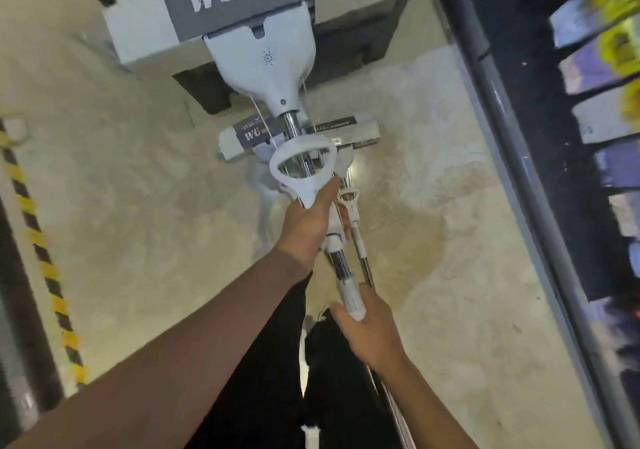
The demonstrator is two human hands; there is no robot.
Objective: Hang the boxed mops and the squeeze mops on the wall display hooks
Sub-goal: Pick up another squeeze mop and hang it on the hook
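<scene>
Between the fingers [332, 185] — glossy chrome pole [338, 264], smooth white plastic pull handle [302, 168]; beyond, matt mottled floor [138, 185].

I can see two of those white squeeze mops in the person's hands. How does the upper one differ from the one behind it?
The upper squeeze mop sits closest to the camera and looks large; the lower squeeze mop lies beyond it and looks small. The left hand grips the upper one below its loop handle, and the right hand holds its white end grip; the lower one's shaft runs beside that hand. Both share white plastic, chrome shafts and grey WG wrappers.

head cam | looks steeply down | close over hands [332, 265] | floor [138, 206] below
</scene>
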